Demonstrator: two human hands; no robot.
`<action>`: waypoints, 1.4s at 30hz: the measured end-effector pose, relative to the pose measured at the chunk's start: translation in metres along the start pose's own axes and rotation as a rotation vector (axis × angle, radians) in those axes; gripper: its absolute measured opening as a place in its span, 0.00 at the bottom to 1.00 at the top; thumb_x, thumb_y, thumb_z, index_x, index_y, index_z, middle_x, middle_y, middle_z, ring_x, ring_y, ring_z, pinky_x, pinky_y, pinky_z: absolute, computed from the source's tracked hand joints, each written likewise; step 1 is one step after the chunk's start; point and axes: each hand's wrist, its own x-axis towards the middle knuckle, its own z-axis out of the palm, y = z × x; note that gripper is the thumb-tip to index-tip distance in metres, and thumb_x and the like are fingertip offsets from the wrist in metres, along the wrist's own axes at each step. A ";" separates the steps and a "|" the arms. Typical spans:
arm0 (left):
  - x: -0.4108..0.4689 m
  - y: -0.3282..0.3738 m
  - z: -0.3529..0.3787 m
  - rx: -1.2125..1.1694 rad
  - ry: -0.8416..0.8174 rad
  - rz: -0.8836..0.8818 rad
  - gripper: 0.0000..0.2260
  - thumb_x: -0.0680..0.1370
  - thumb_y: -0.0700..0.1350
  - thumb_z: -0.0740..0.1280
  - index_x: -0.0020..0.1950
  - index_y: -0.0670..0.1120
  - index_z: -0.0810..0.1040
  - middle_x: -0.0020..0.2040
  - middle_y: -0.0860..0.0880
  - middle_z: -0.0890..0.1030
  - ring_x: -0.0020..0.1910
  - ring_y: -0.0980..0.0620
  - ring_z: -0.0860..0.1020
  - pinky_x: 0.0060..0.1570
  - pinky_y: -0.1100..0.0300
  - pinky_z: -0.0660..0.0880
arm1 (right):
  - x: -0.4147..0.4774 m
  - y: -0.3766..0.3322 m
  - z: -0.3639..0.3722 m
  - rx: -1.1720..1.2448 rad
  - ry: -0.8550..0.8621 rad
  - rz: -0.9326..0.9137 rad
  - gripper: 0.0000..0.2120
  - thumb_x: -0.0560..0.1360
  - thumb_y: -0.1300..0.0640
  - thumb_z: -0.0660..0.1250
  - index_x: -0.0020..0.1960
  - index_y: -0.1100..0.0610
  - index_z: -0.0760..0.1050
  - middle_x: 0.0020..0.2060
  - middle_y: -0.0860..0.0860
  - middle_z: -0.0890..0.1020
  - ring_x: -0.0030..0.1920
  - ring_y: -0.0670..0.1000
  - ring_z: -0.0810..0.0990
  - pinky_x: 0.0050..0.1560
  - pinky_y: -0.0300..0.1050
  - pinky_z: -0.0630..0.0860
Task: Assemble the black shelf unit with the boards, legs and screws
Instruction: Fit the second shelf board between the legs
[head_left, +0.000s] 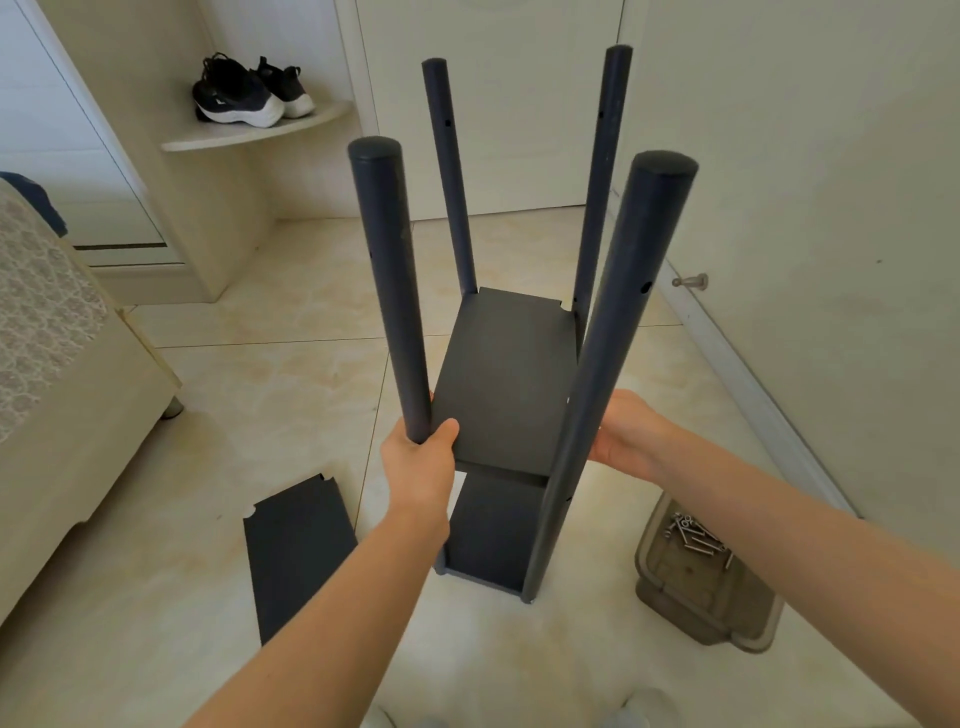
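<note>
The left hand (415, 462) grips the near left leg (387, 280); the right hand (623, 436) has its fingers hidden behind the right leg (613, 332). The shelf unit (504, 384) seems stiff and light; hold the legs low.

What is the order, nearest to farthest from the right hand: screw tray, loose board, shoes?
From the right hand:
1. screw tray, floor at right.
2. loose board, floor at left.
3. shoes, far shelf at left.

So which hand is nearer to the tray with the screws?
Right. The right hand is at the near-right leg, on the same side as the tray; the left hand grips the near-left leg, on the other side.
</note>
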 end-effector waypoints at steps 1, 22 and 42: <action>0.002 0.002 -0.001 0.015 0.005 -0.002 0.11 0.81 0.36 0.67 0.53 0.54 0.77 0.45 0.57 0.80 0.46 0.59 0.78 0.44 0.68 0.71 | -0.001 -0.001 0.000 0.016 -0.012 -0.006 0.10 0.82 0.65 0.61 0.44 0.59 0.76 0.33 0.52 0.82 0.34 0.51 0.82 0.32 0.44 0.78; -0.029 -0.031 0.010 -0.282 -0.429 -0.487 0.17 0.80 0.40 0.68 0.69 0.40 0.76 0.59 0.42 0.84 0.59 0.44 0.83 0.57 0.53 0.80 | -0.013 0.016 0.001 -0.107 0.069 -0.028 0.14 0.82 0.60 0.61 0.67 0.57 0.73 0.55 0.56 0.82 0.49 0.54 0.85 0.44 0.47 0.84; -0.021 -0.036 0.009 -0.351 -0.457 -0.400 0.08 0.79 0.40 0.68 0.58 0.43 0.80 0.52 0.43 0.86 0.56 0.43 0.84 0.52 0.53 0.81 | -0.095 -0.010 0.018 -0.628 -0.150 -0.478 0.13 0.79 0.59 0.66 0.57 0.43 0.71 0.57 0.42 0.81 0.56 0.46 0.81 0.53 0.48 0.82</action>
